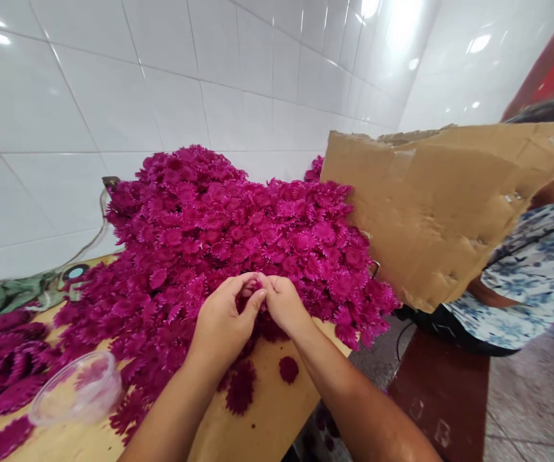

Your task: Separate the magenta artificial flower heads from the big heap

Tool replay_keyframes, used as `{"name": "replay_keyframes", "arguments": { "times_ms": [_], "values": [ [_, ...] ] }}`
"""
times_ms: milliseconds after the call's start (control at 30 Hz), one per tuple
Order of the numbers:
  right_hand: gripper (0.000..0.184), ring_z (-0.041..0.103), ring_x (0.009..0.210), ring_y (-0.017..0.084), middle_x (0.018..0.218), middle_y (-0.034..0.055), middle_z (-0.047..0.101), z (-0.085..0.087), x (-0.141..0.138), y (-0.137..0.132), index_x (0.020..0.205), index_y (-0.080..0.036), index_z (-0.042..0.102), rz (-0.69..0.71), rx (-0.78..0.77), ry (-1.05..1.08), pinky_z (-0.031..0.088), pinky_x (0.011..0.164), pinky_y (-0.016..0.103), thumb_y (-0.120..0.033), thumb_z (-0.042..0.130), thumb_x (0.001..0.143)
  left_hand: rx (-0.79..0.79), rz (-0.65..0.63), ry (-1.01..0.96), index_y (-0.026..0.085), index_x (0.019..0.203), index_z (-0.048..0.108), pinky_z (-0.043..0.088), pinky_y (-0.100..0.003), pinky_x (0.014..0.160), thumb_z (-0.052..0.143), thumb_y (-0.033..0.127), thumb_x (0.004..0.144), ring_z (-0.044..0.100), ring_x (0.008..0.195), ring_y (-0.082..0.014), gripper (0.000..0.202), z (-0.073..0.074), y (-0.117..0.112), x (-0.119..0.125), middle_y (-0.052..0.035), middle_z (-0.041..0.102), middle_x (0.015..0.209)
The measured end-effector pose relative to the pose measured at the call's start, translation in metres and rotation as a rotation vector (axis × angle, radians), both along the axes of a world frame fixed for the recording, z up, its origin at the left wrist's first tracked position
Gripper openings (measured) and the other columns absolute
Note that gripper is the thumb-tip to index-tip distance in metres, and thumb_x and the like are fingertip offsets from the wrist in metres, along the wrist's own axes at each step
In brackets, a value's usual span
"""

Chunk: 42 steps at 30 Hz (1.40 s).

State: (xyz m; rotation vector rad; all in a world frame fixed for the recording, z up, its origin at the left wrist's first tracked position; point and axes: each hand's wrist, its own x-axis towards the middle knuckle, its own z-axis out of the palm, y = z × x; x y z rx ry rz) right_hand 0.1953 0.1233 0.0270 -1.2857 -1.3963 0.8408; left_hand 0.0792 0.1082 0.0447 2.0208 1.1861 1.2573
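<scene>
My left hand and my right hand meet in front of a large heap of magenta artificial flowers. The fingers of both hands are closed in a pinch, with their tips together. A small magenta flower piece shows between the fingertips, and most of it is hidden by the fingers. Just below the hands, a dark magenta petal layer and a smaller round one lie on the yellowish tabletop.
A clear plastic tub stands at the left among loose flowers. The heap leans toward a white tiled wall. At the right, a cardboard sheet rises between the heap and a person in a blue-patterned garment.
</scene>
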Motion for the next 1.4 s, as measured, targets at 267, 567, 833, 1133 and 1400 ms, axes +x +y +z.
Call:
{"name": "replay_keyframes", "arguments": {
  "times_ms": [267, 567, 833, 1133, 1400],
  "values": [
    [0.041, 0.033, 0.049, 0.007, 0.052, -0.0065, 0.038, 0.004, -0.005, -0.003, 0.061, -0.018, 0.044, 0.207, -0.030, 0.376, 0.029, 0.047, 0.022, -0.058, 0.054, 0.061, -0.295, 0.091, -0.437, 0.016, 0.063, 0.059, 0.044, -0.025, 0.060, 0.063, 0.028, 0.057, 0.054, 0.055, -0.0115, 0.014, -0.001, 0.015, 0.009, 0.0018, 0.061, 0.058],
    [0.032, 0.037, 0.051, 0.008, 0.053, -0.0044, 0.044, -0.014, 0.003, -0.012, 0.057, -0.017, 0.048, 0.190, -0.017, 0.299, 0.032, 0.051, 0.023, -0.047, 0.060, 0.060, -0.232, 0.517, -0.662, 0.017, 0.075, 0.050, 0.046, -0.025, 0.059, 0.050, 0.017, 0.065, 0.060, 0.065, -0.0130, 0.010, 0.015, 0.058, -0.025, 0.0009, 0.055, 0.070],
    [0.051, 0.020, 0.040, 0.004, 0.042, -0.0088, 0.024, -0.015, 0.012, 0.003, 0.045, -0.021, 0.031, -0.002, -0.106, 0.300, 0.017, 0.040, 0.023, -0.066, 0.053, 0.056, 0.050, 0.238, 0.163, 0.016, 0.087, 0.064, 0.040, -0.037, 0.093, 0.050, 0.020, 0.071, 0.057, 0.098, -0.0223, 0.022, 0.011, 0.029, -0.010, -0.0085, 0.064, 0.097],
    [0.039, 0.032, 0.047, 0.006, 0.052, -0.0074, 0.039, -0.003, 0.008, -0.011, 0.065, -0.018, 0.046, 0.280, -0.069, 0.436, 0.029, 0.046, 0.021, -0.053, 0.062, 0.058, -0.283, 0.072, -0.238, 0.017, 0.064, 0.062, 0.044, -0.027, 0.064, 0.057, 0.023, 0.063, 0.056, 0.059, -0.0140, 0.008, 0.004, 0.024, 0.014, -0.0009, 0.064, 0.062],
    [0.023, 0.044, 0.063, 0.011, 0.065, -0.0015, 0.052, -0.010, 0.012, -0.022, 0.068, -0.017, 0.055, 0.213, -0.010, 0.356, 0.036, 0.064, 0.025, -0.037, 0.061, 0.061, -0.252, 0.435, -0.401, 0.015, 0.080, 0.056, 0.046, -0.036, 0.079, 0.053, 0.015, 0.059, 0.059, 0.081, -0.0198, 0.021, 0.014, 0.056, -0.012, -0.0046, 0.060, 0.078]
  ]
}}
